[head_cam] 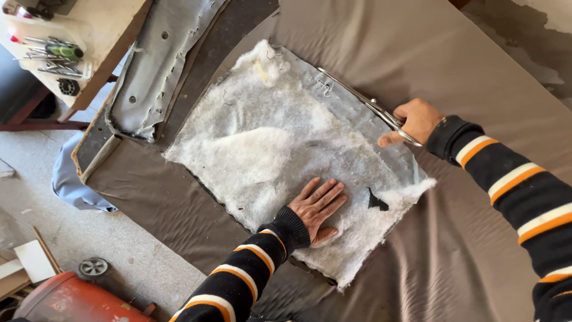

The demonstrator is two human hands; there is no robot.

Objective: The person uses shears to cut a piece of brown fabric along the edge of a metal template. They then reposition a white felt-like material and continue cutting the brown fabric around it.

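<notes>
A rough square of white fluffy padding (268, 149) lies on a large sheet of brown-grey fabric (471, 238) spread over a table. My left hand (319, 206) presses flat on the padding near its lower edge, fingers spread. My right hand (414, 121) grips the handles of long metal scissors (357, 98), whose blades run along the padding's far right edge over the fabric. A small dark hole shows in the padding to the right of my left hand.
A grey worn panel piece (155, 71) lies at the table's upper left. A bench with screwdrivers and tools (53, 53) stands at the far left. On the floor below are a red tank (71, 301) with a small wheel and a blue cloth (71, 179).
</notes>
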